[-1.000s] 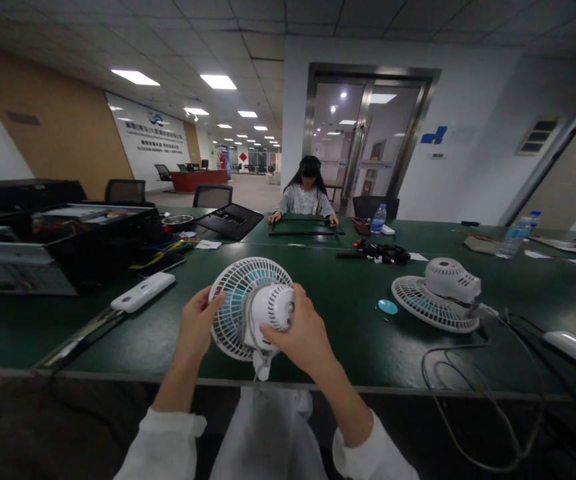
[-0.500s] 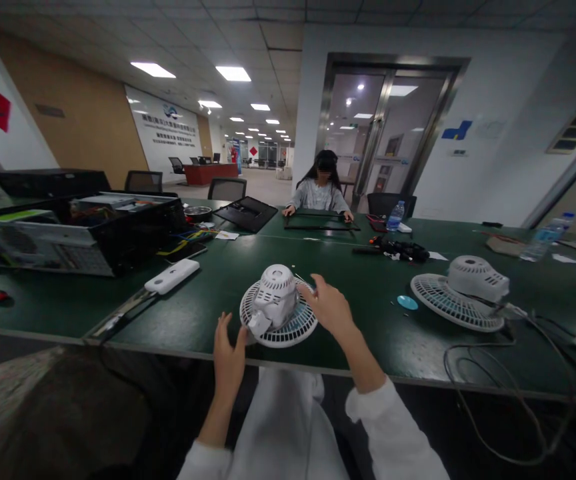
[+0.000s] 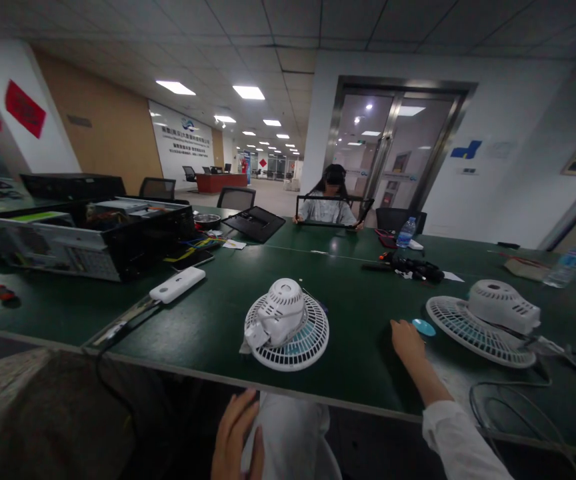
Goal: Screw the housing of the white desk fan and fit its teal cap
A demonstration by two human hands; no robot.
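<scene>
A white desk fan [image 3: 285, 327] lies on its round guard on the green table [image 3: 248, 380], with its motor housing facing up and its blue blades showing through the guard. Neither hand touches it. My right hand [image 3: 407, 340] is on the tabletop, holding nothing, just left of a small blue disc [image 3: 424, 327]. A second white fan [image 3: 485, 323] lies a little further right. My left hand [image 3: 235, 437] is below the table's front edge, its fingers apart and empty, next to my white-clothed lap [image 3: 288, 427].
Across the table, a seated person [image 3: 328, 210] holds up a black rectangular frame [image 3: 334, 198]. An open computer case [image 3: 83, 243], a white power strip [image 3: 177, 285], black cables and parts [image 3: 413, 268], a water bottle [image 3: 406, 232] and loose wires [image 3: 513, 407] surround my work area.
My right hand has moved right, away from the front fan, towards the blue disc. My left hand has dropped below the table edge. The seated person has raised the black frame from the table.
</scene>
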